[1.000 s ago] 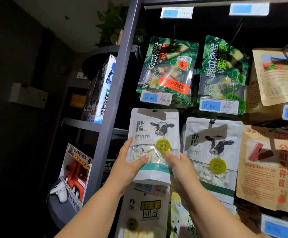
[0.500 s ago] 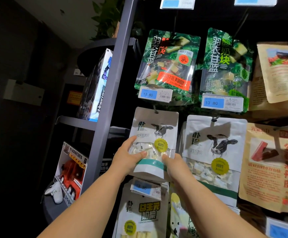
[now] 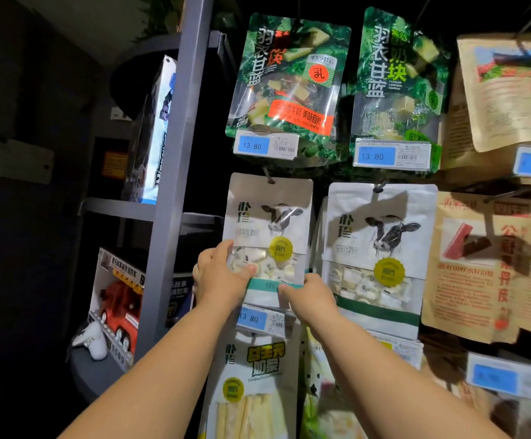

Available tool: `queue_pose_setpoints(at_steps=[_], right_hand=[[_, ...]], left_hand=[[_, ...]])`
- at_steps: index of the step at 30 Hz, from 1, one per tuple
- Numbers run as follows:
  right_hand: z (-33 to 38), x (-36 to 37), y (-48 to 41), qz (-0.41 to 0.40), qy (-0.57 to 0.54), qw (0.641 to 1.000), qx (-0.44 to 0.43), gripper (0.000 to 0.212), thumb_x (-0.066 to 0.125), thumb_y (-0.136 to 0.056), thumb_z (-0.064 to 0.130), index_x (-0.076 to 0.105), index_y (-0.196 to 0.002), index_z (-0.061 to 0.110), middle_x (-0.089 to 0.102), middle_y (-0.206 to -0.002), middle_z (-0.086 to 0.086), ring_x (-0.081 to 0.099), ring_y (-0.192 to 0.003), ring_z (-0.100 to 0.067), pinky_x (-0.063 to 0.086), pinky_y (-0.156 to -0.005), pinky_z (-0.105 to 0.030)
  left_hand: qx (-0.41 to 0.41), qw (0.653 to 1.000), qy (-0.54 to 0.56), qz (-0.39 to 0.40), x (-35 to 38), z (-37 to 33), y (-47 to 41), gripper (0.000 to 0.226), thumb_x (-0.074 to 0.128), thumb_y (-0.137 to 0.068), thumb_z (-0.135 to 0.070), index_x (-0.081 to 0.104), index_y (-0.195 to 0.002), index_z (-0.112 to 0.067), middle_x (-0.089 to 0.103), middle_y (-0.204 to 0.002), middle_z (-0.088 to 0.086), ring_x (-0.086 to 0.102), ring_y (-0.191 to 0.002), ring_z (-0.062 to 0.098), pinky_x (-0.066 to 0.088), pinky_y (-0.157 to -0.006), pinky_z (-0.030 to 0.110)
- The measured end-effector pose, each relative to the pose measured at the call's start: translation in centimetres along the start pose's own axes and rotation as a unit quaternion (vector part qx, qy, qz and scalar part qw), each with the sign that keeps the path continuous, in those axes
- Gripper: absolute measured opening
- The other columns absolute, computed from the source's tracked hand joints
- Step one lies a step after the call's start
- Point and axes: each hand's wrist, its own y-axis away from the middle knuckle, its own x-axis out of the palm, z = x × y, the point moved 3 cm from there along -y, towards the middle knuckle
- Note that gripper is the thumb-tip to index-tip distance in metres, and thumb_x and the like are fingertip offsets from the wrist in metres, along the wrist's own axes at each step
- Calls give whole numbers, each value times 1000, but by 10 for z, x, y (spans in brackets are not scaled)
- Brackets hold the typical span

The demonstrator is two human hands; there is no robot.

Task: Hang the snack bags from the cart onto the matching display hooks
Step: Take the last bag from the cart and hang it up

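White cow bag point(image 3: 268, 229) hangs at 9 o'clock of its twin bag point(image 3: 381, 248), hole apparently threaded on the hook point(image 3: 267, 175) at its 12. Grip: left hand point(image 3: 223, 277) clasps the left edge, thumb across the clear window; right hand point(image 3: 313, 294) pinches the teal band at 5 o'clock. Risk: if the hole is only on the hook tip, letting go drops it; shoving could knock the price tag point(image 3: 259, 318) at 6. Flat matte film, glossy window, lumpy wrapped sweets inside.
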Motion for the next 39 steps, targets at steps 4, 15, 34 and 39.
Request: queue_pose_setpoints(at_steps=[4,15,34,39], right_hand=[[0,-15,17,-28,-22,999,-13,56,62,-89,42,43,-134,14,59,-126,-5,60,-104,-23,49,-80,-32],[-32,-92,109,-92,-124,981,-116,26,51,-96,15,54,-122,20,61,-107,4,55,-95,-12,37,-76,-20],[-438,-339,422,-224,96,902,355,14,52,-96,21,58,-108,20,66,-110,-6,59,-97,-23,39,-73,-29],[-510,-367,532,-199,127,842,485,24,54,-95,24,61,-116,17,66,-117,-9,60,-111,-27,44,-85,-30]], left_hand=[[49,996,-68,-42,-3,-17,26,59,70,-81,-37,43,-133,-35,26,-145,-3,23,-133,23,26,-108,42],[92,987,129,-9,53,-62,140,28,66,-86,-16,60,-113,-16,57,-119,5,46,-119,27,31,-107,39],[150,787,48,596,286,-161,637,21,53,-95,-29,62,-106,-14,57,-85,-1,59,-95,25,42,-76,33],[209,658,15,723,290,-149,769,17,52,-94,-28,59,-92,-12,63,-88,10,59,-90,32,49,-77,41]])
